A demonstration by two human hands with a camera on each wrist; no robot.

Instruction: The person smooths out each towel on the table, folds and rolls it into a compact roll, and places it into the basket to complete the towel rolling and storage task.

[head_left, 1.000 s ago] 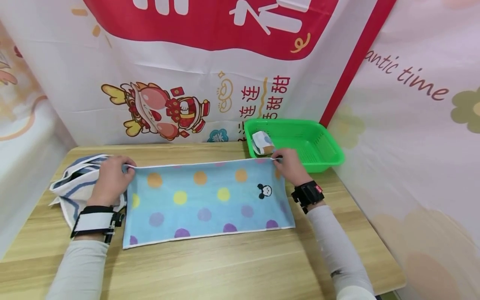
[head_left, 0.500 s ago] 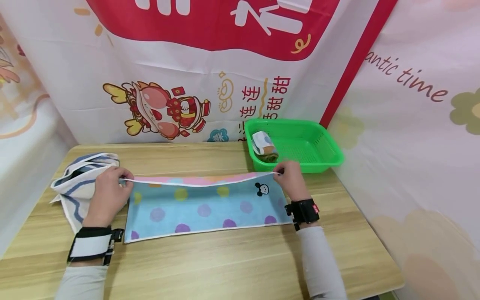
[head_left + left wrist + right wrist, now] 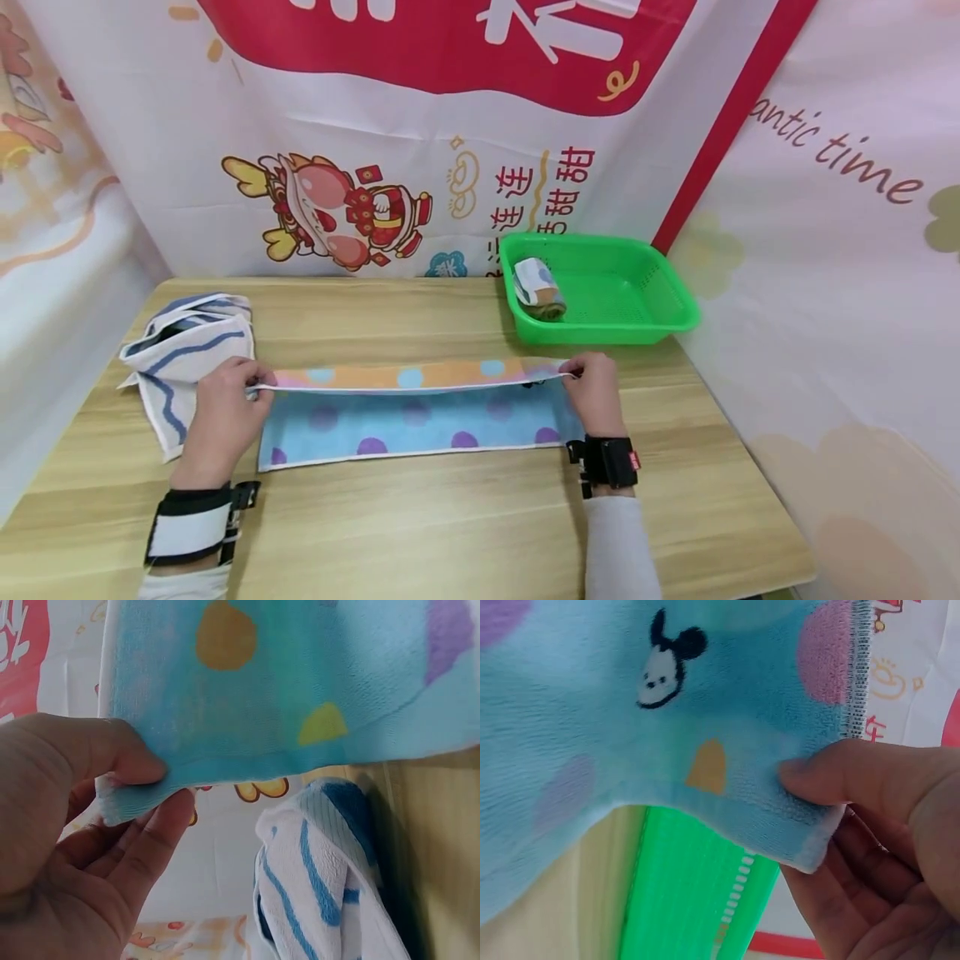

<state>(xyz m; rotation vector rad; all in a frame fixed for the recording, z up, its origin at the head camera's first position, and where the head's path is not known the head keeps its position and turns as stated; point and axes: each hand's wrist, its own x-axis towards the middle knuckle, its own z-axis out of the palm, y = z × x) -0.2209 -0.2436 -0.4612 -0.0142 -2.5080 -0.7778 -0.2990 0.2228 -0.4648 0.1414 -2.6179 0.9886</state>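
Note:
A light blue towel (image 3: 442,421) with purple dots spans the middle of the wooden table, its far edge lifted and brought over toward the near edge. Along that edge the orange and pink underside with blue dots shows. My left hand (image 3: 228,417) pinches one far corner between thumb and fingers; my right hand (image 3: 596,392) pinches the other. In the right wrist view a black-and-white mouse head (image 3: 667,667) is on the towel near the right hand. Just beyond the left hand lies a crumpled white towel (image 3: 198,342) with blue stripes.
A green plastic basket (image 3: 600,333) stands at the back right, holding a rolled towel (image 3: 538,287) at its left end. Printed cloth (image 3: 420,117) hangs behind the table, and another printed sheet (image 3: 840,292) borders the right side. Bare wood (image 3: 420,533) shows in front of the towel.
Both hands have drawn the towel's far edge toward the person and over the towel. More of the orange underside shows, and less of the blue face. The basket's rolled towel is more exposed.

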